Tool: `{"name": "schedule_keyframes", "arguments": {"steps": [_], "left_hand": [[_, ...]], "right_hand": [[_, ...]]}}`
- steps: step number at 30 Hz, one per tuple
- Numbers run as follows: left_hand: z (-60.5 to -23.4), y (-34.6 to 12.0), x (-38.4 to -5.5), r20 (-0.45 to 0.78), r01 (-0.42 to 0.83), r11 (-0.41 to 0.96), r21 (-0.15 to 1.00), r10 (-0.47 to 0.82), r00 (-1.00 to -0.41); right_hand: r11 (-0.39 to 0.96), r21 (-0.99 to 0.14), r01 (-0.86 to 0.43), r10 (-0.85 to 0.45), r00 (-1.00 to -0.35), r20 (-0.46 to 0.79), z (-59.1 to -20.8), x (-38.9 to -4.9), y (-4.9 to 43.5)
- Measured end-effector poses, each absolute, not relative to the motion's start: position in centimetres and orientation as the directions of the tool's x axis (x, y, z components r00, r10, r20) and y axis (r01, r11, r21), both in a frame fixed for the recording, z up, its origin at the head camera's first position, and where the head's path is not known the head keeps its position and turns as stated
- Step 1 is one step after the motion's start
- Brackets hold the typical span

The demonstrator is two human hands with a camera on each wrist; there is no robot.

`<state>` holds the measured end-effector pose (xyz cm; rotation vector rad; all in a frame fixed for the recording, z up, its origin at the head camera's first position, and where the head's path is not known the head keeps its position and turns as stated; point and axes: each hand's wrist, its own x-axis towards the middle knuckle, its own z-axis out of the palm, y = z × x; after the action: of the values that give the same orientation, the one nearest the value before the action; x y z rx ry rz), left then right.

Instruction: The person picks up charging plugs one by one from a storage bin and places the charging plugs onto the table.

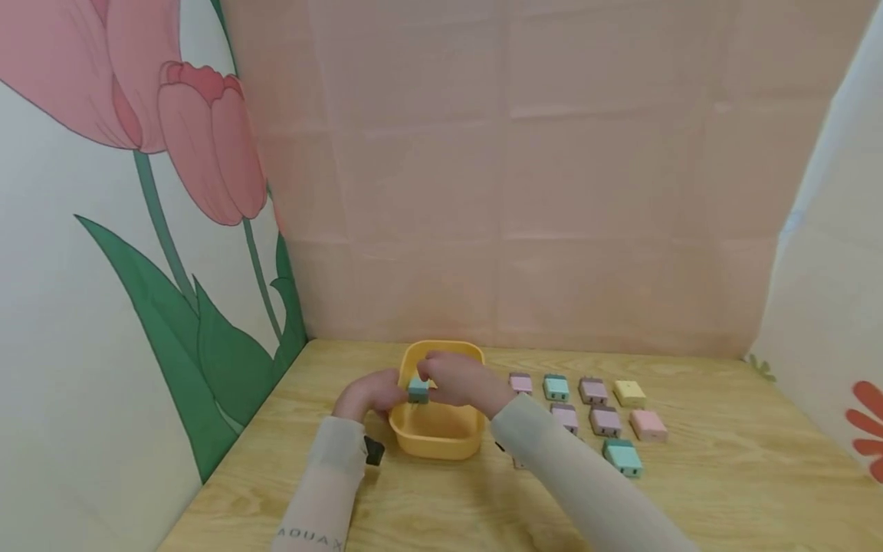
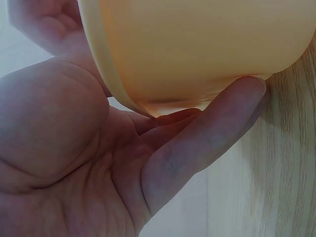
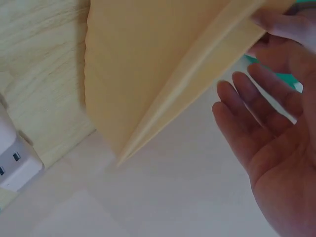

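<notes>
A yellow plastic bin (image 1: 438, 447) stands on the wooden table. My left hand (image 1: 372, 391) holds it at its left side; in the left wrist view one finger lies along the outer wall (image 2: 197, 49) and the thumb side goes behind the rim. Over the bin's opening, my right hand (image 1: 461, 377) pinches a teal USB charger (image 1: 418, 389) between thumb and forefinger. Its other fingers are loosely bent in the right wrist view, where only bits of teal (image 3: 286, 77) show beside them. The bin's floor is partly hidden by my right hand.
Several chargers lie in rows right of the bin, among them a teal one (image 1: 623, 458), a yellow one (image 1: 630, 393) and a pink one (image 1: 648, 425). My right sleeve (image 1: 552, 445) covers part of them. A pink-draped wall (image 1: 552, 192) stands behind the table (image 1: 717, 491).
</notes>
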<state>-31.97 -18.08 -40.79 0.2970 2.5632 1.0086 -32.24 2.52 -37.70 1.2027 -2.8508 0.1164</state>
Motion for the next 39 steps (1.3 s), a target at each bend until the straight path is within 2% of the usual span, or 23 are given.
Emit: {"name": "schedule_keyframes", "arguments": {"steps": [7,13,23,32,39], "left_hand": [[-41.1,-17.8,-32.4,-0.258,0.065,0.732,0.679,0.32,-0.911],[-41.0,-17.8,-32.5,-0.249,0.09,0.714,0.694,0.356,-0.901],[-41.1,-17.8,-32.8,-0.259,0.085,0.724,0.685,0.35,-0.9],[-41.1,-17.8,-32.8,-0.274,0.068,0.733,0.676,0.337,-0.901],[-41.1,-17.8,-32.8,-0.276,0.065,0.711,0.7,0.353,-0.894]], "right_hand": [[0.675,0.06,-0.735,-0.728,-0.677,-0.108,-38.4,-33.1,1.4],[0.672,0.068,-0.737,-0.714,-0.669,-0.207,-39.7,-33.8,1.0],[0.657,0.126,-0.743,-0.724,-0.669,-0.17,-40.1,-33.8,0.9],[0.658,0.137,-0.74,-0.734,-0.671,-0.102,-40.2,-33.9,0.7],[0.679,0.127,-0.723,-0.718,-0.69,-0.093,-39.7,-33.6,0.6]]}}
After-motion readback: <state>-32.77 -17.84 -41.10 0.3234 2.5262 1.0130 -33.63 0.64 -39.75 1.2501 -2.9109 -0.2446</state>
